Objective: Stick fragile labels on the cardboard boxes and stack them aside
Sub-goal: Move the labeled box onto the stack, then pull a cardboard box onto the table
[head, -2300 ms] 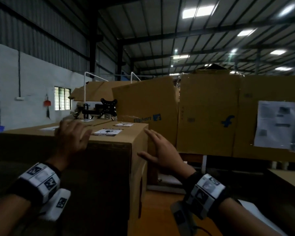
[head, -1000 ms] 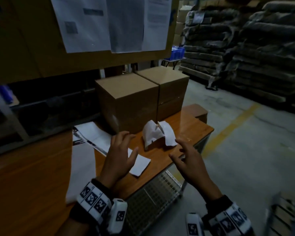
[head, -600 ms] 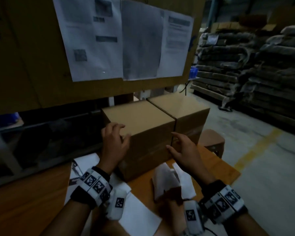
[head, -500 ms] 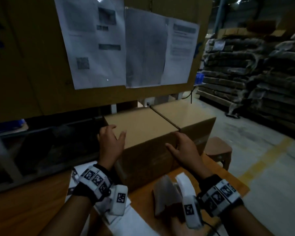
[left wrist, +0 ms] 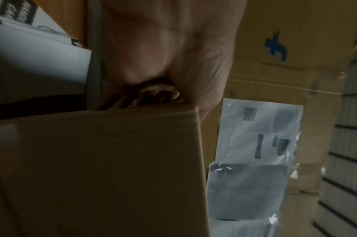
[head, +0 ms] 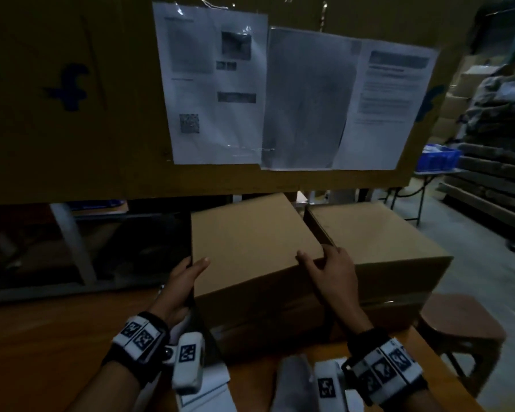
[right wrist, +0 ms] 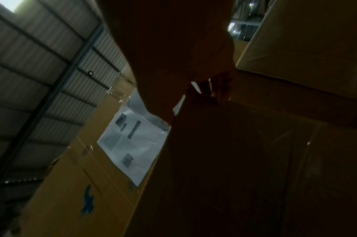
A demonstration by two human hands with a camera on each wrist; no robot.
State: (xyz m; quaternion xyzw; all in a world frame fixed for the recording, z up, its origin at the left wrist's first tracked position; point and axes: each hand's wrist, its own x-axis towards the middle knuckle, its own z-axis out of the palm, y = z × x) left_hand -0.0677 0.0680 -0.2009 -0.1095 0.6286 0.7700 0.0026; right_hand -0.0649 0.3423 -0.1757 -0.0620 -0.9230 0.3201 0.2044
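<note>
brown cardboard box (head: pixel 250 245) sits on my wooden table (head: pixel 42 337), touching a second cardboard box (head: pixel 378 233) on its right. my left hand (head: pixel 182 283) grasps its left side, thumb over the top edge, fingers curled round the side face. my right hand (head: pixel 330 275) grips the near right corner, fingers tucked between the two boxes. white paper sheets (head: pixel 292 385) lie near my wrists. printed notices (head: pixel 280 96) hang on the cardboard wall behind.

A warehouse: stacked sacks (head: pixel 497 162) far right, corrugated metal walls (right wrist: pixel 41 80), a big cardboard partition (head: pixel 72 114) bearing taped printouts (head: pixel 214 87), concrete floor (head: pixel 473 278).
</note>
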